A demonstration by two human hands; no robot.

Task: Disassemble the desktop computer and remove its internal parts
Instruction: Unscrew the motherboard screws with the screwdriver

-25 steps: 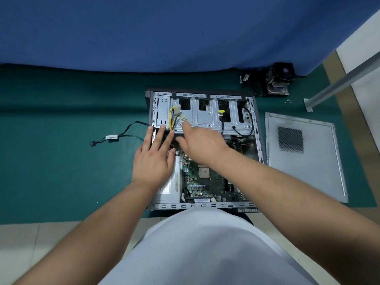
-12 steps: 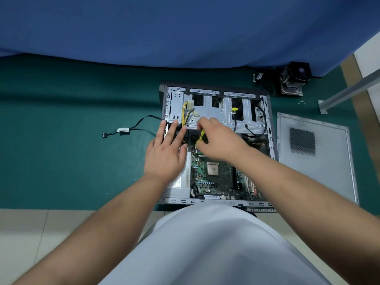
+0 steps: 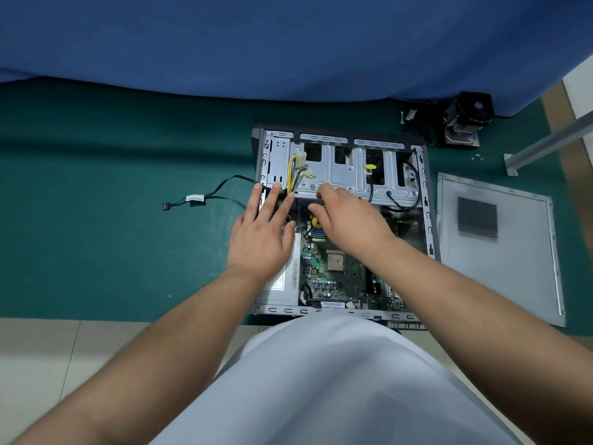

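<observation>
Green mat point(image 3: 96, 252) holds open computer case point(image 3: 426, 220); left hand point(image 3: 261, 239), right hand point(image 3: 348, 220) inside

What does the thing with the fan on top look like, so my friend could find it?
Start at the open grey metal computer case on the green mat. Look past its far right corner, against the blue cloth: the black cooler with a round fan sits there. It is the only bulky black block; the flat grey side panel lies nearer.

Head camera looks steeply down, close above.
</observation>
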